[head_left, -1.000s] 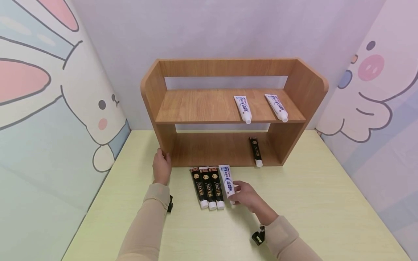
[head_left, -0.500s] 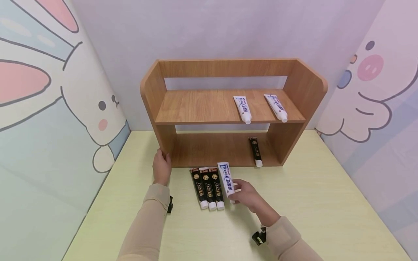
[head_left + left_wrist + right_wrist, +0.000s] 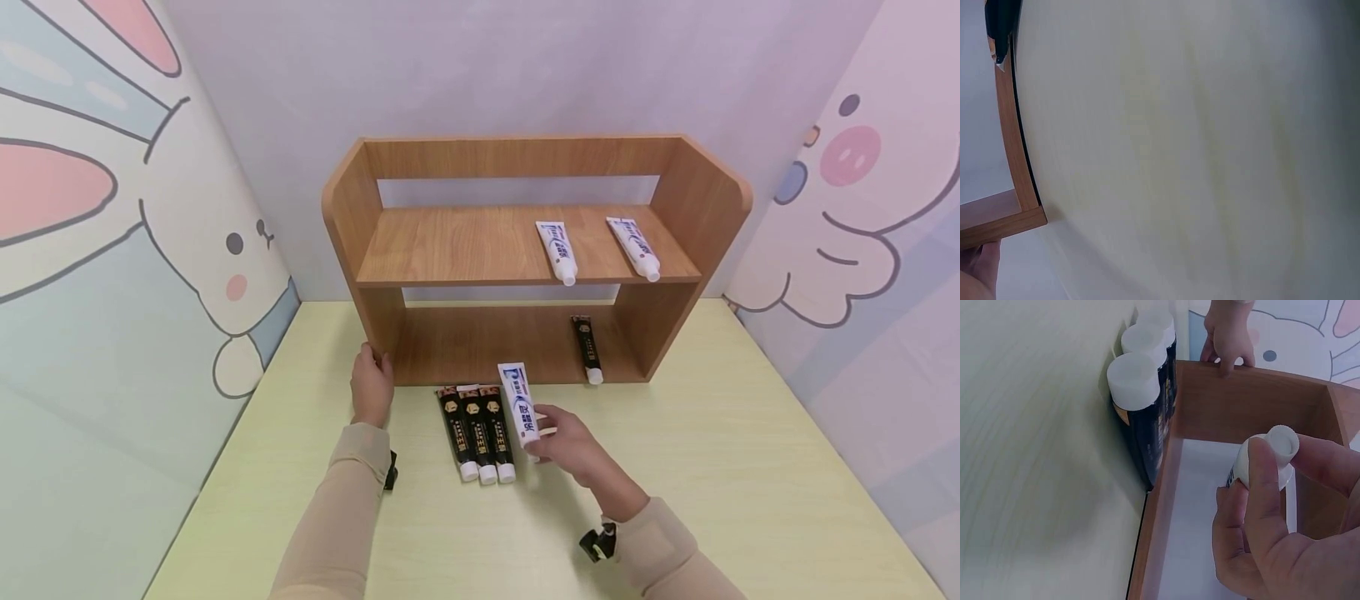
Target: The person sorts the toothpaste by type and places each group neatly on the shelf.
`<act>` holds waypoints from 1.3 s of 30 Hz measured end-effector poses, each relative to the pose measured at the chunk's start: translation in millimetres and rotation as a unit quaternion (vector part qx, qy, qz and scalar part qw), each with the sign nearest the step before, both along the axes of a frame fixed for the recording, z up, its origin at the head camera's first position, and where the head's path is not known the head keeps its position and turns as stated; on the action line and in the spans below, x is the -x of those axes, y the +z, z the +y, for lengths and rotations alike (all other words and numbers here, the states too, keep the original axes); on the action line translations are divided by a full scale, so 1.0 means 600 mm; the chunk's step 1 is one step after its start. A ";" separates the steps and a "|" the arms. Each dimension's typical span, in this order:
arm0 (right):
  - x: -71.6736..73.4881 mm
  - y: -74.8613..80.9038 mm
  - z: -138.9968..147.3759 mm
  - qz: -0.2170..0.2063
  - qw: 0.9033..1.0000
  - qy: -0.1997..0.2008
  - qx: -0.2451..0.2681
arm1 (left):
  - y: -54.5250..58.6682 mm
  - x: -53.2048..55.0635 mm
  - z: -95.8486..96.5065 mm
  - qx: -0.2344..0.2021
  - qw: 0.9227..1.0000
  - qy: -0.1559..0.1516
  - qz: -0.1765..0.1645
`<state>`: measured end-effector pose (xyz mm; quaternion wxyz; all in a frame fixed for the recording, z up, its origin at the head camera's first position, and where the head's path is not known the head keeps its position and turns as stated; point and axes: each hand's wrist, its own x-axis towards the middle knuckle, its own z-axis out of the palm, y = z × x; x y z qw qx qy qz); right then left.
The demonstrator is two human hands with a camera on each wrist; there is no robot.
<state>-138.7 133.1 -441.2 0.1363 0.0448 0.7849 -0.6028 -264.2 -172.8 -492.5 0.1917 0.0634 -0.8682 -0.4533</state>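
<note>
My right hand (image 3: pixel 564 442) pinches a white-and-blue toothpaste tube (image 3: pixel 519 404) near its cap. The right wrist view shows the fingers around the tube's white cap end (image 3: pixel 1282 444). Beside it, three black toothpaste tubes (image 3: pixel 475 433) lie side by side on the table, caps toward me. My left hand (image 3: pixel 372 385) holds the left side panel of the wooden shelf (image 3: pixel 360 308) low down, at its front edge. On the shelf's upper board lie two white toothpaste tubes (image 3: pixel 557 252); a single black tube (image 3: pixel 587 348) lies on the lower board at the right.
The two-level shelf stands at the back of the pale yellow table (image 3: pixel 465 542). Its right side panel (image 3: pixel 701 225) rises beyond the tubes. Cartoon-printed walls (image 3: pixel 112 358) enclose the table on both sides.
My right hand has raised the white tube a little and carried it forward, its flat end now overlapping the lower board's front edge. My left hand has stayed at the side panel.
</note>
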 end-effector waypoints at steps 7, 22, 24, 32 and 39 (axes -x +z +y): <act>-0.006 0.018 -0.003 0.008 1.000 -0.005 0.001 | -0.001 -0.001 0.000 -0.007 1.000 -0.001 -0.006; -0.009 0.041 -0.002 0.027 1.000 -0.005 0.005 | 0.000 0.000 0.001 -0.004 1.000 -0.004 -0.005; -0.009 0.046 -0.002 0.027 1.000 -0.006 0.004 | 0.001 -0.001 0.001 -0.004 1.000 -0.004 -0.004; -0.006 0.059 -0.001 0.036 0.999 -0.011 -0.006 | 0.002 -0.001 0.001 0.004 1.000 -0.001 0.000; -0.009 0.074 -0.001 0.043 0.999 -0.017 -0.007 | 0.000 0.000 0.000 0.006 1.000 -0.002 0.002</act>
